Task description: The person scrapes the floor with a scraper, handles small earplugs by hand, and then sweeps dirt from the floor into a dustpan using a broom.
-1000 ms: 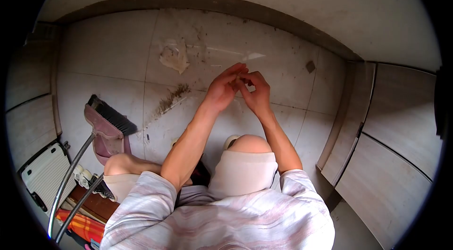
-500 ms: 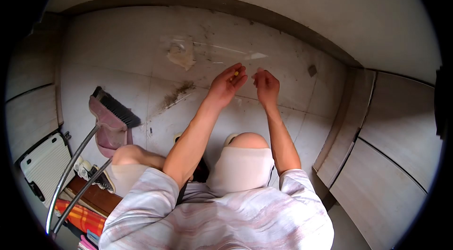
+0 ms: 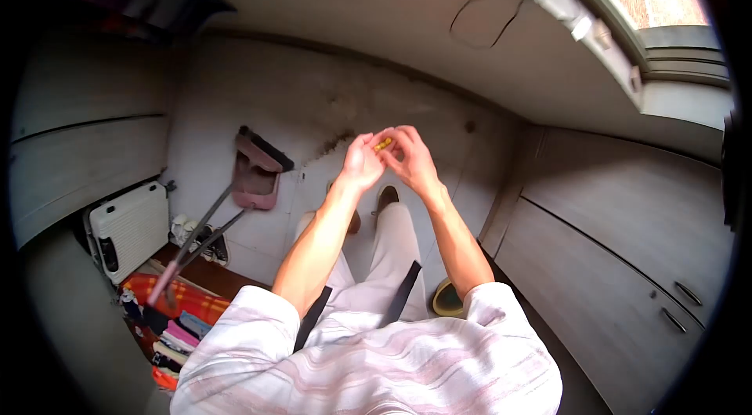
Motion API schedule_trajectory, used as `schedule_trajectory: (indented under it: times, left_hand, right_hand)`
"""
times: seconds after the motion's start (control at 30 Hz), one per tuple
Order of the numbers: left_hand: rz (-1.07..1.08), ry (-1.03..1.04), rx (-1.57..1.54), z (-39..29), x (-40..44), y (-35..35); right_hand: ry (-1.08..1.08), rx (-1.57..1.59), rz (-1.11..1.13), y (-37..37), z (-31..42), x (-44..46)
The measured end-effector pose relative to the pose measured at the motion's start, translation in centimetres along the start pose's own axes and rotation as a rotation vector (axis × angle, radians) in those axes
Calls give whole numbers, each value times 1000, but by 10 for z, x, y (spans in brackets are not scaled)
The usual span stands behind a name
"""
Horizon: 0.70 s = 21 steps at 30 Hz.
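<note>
My two hands meet in front of me, well above the tiled floor. Several small yellow pieces (image 3: pixel 383 144) sit between them; their exact kind is too small to make out. My left hand (image 3: pixel 364 164) is cupped under the pieces, palm up. The curled fingers of my right hand (image 3: pixel 413 160) come in from the other side and touch the pieces, thumb bent inward. Part of the left fingers is hidden behind the right hand.
A pink dustpan (image 3: pixel 257 188) and a dark-bristled broom (image 3: pixel 266 150) stand on the left. Nearby are a white suitcase (image 3: pixel 131 223), shoes (image 3: pixel 211 246) and folded cloths (image 3: pixel 184 329). A round container (image 3: pixel 446 301) is by my leg; cabinets (image 3: pixel 595 235) line the right. Dirt (image 3: pixel 335 143) marks the floor.
My view has risen from a crouch to standing, and the window ledge now shows. The hands, apart before, have come together around the yellow pieces.
</note>
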State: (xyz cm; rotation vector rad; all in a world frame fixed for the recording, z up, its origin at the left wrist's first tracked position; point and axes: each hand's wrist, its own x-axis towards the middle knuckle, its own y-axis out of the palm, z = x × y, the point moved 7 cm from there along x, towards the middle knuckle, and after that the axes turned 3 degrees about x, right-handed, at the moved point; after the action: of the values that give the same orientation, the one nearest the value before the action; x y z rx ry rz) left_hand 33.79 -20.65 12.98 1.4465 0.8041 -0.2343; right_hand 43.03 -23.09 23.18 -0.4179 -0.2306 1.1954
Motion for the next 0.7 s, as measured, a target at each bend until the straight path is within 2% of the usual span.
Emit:
schedule_trajectory:
  times: [0.07,0.1,0.23,0.3,0.33,0.47,0.53,0.7]
  left_hand:
    - [47,23,87,-15,-54,53]
    - [21,25,112,-23,-82,75]
    - [32,1,191,-46,-152,145]
    - [17,-14,217,-50,-168,160]
    - [15,-33,225,-52,-168,165]
    - [-30,-107,267,-59,-181,201]
    - [-26,-120,317,-56,-178,216]
    - [28,-125,426,-40,-165,257]
  right_hand:
    - [-9,-4,98,-15,74,-2]
    - [-144,-66,97,-21,115,-2]
    - [-113,-88,143,-47,216,-7]
    - [-61,-206,211,-51,239,-7]
    - [-107,-175,181,-58,255,-6]
    - [-59,-151,132,-80,277,-5]
    - [-85,-285,109,-89,280,-6]
    - [-159,-298,-93,-127,281,-13]
